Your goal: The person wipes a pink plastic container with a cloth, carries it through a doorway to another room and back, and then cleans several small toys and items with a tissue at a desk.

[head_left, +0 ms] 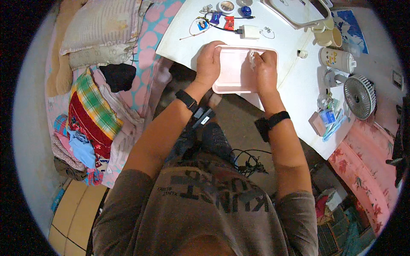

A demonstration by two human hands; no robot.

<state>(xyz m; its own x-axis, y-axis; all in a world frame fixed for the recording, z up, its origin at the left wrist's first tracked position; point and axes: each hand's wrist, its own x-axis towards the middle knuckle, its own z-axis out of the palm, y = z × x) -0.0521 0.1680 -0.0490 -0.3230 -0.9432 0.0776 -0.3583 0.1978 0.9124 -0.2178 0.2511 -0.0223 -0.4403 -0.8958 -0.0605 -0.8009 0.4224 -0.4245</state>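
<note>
A shallow pale pink rectangular tray (234, 72) with a raised rim is held over the near edge of the white table (284, 109). My left hand (208, 65) grips its left side, with the thumb over the rim. Inside the tray, toward its right end, my right hand (267, 71) is closed on a crumpled white tissue (252, 59). The tissue sits against the tray's inner surface. Part of the tray's right side is hidden behind my right hand and wrist.
Beyond the tray lie a white charger (250, 32), a dark cable, small wrapped packets (229, 22) and a bracelet (200, 26). To the right are mugs (329, 38), a white tumbler (336, 59) and a small fan (359, 97). A bed with pillows (100, 27) borders the left.
</note>
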